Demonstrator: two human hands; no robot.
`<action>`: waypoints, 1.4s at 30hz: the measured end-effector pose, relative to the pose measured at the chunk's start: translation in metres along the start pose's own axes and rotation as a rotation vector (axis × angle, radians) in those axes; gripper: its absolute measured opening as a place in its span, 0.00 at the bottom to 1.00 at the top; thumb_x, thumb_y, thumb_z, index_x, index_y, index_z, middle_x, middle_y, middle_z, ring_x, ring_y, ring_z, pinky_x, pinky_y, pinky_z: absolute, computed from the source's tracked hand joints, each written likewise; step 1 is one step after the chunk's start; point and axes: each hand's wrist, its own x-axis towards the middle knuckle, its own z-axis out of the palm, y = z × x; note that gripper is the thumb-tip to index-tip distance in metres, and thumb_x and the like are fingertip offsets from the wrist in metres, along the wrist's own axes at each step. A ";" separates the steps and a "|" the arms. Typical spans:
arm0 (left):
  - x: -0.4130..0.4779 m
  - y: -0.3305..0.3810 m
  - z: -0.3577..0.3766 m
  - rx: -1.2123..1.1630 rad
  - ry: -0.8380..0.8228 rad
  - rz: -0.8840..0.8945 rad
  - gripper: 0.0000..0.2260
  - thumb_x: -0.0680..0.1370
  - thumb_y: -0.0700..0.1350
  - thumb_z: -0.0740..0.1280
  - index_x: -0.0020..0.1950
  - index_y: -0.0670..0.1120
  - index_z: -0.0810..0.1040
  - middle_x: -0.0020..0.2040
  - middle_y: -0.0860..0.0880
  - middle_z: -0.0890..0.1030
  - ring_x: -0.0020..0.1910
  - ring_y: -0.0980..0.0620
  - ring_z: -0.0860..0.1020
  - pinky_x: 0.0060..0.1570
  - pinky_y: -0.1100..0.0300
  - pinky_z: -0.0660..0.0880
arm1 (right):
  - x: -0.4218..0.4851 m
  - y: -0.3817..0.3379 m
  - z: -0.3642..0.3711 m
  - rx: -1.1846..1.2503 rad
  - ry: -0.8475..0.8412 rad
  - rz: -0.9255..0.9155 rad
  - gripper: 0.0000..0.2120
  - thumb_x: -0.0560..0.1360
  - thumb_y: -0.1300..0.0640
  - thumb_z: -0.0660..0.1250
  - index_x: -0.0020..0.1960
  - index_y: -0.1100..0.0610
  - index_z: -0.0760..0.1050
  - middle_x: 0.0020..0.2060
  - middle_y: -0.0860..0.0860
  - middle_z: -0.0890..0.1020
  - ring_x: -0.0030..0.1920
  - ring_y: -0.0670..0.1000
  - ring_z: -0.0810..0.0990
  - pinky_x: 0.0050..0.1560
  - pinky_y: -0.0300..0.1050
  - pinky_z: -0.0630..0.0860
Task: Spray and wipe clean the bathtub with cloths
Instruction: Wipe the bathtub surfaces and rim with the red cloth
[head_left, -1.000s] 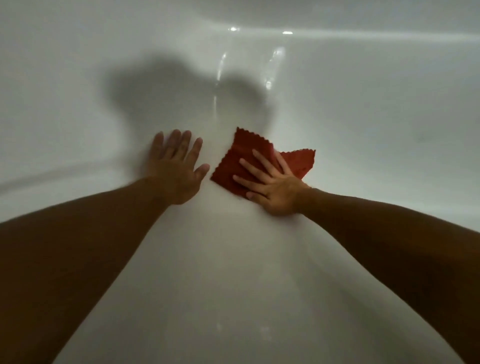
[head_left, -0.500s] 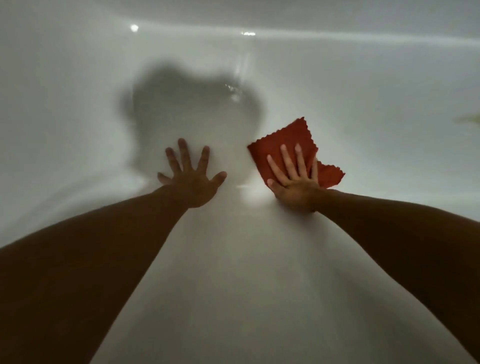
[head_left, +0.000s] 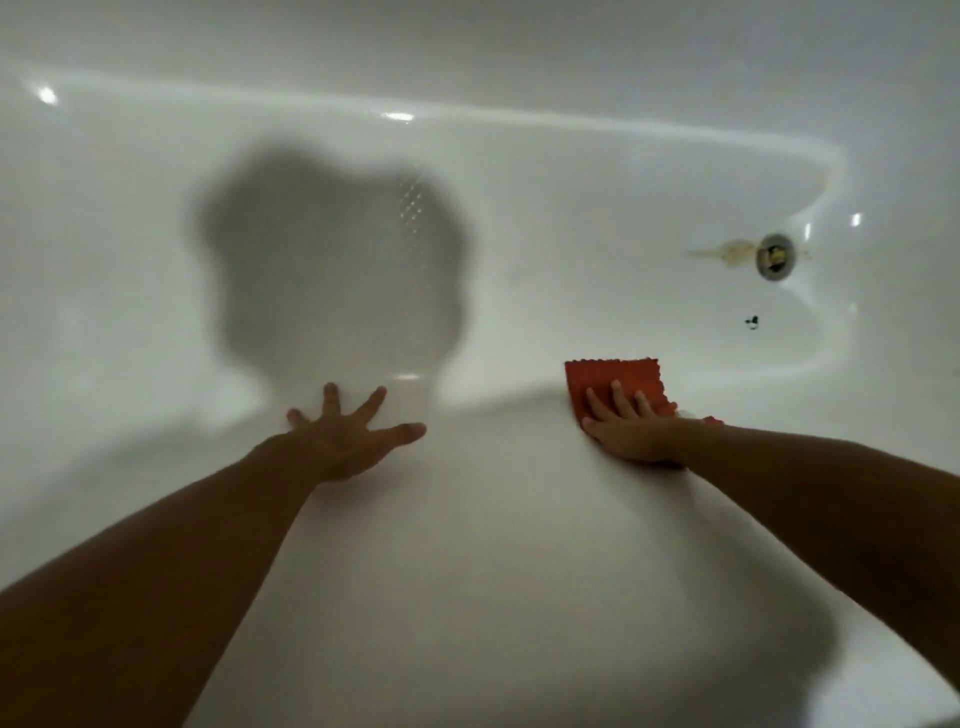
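I look down into a white bathtub (head_left: 571, 218). A red cloth (head_left: 613, 376) with a zigzag edge lies flat where the near wall meets the tub floor, right of centre. My right hand (head_left: 631, 428) presses on it with straight fingers, covering its lower part. My left hand (head_left: 348, 434) rests on the bare tub surface with fingers spread, well left of the cloth and holding nothing. Both forearms reach in from the bottom corners.
A round metal drain (head_left: 775, 256) sits at the far right, with a yellowish stain (head_left: 727, 253) beside it and a small dark speck (head_left: 751, 321) below it. A textured anti-slip patch (head_left: 410, 234) lies under my shadow on the tub floor.
The view has swung to the right, bringing the drain into sight. My right hand has slid the cloth rightward along the tub surface. My left hand stays flat with fingers spread wider.
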 end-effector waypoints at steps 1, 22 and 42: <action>-0.001 0.007 0.003 0.027 -0.007 -0.002 0.51 0.57 0.87 0.44 0.78 0.71 0.39 0.82 0.48 0.33 0.78 0.27 0.40 0.73 0.26 0.45 | -0.002 -0.011 -0.002 -0.019 -0.004 -0.041 0.30 0.81 0.33 0.39 0.81 0.36 0.36 0.81 0.48 0.32 0.81 0.63 0.35 0.74 0.74 0.37; -0.050 0.088 0.040 0.302 -0.151 0.097 0.51 0.52 0.89 0.37 0.75 0.77 0.42 0.83 0.46 0.45 0.81 0.34 0.47 0.77 0.34 0.47 | -0.122 0.055 0.013 -0.026 -0.099 -0.534 0.26 0.83 0.34 0.38 0.80 0.33 0.42 0.82 0.42 0.43 0.81 0.46 0.39 0.76 0.65 0.32; 0.002 0.198 0.056 0.259 -0.174 0.137 0.58 0.46 0.89 0.47 0.77 0.73 0.53 0.83 0.46 0.47 0.81 0.36 0.48 0.78 0.38 0.48 | -0.085 0.266 0.012 -0.048 -0.089 -0.279 0.26 0.85 0.38 0.40 0.82 0.39 0.40 0.82 0.45 0.39 0.81 0.50 0.37 0.78 0.60 0.35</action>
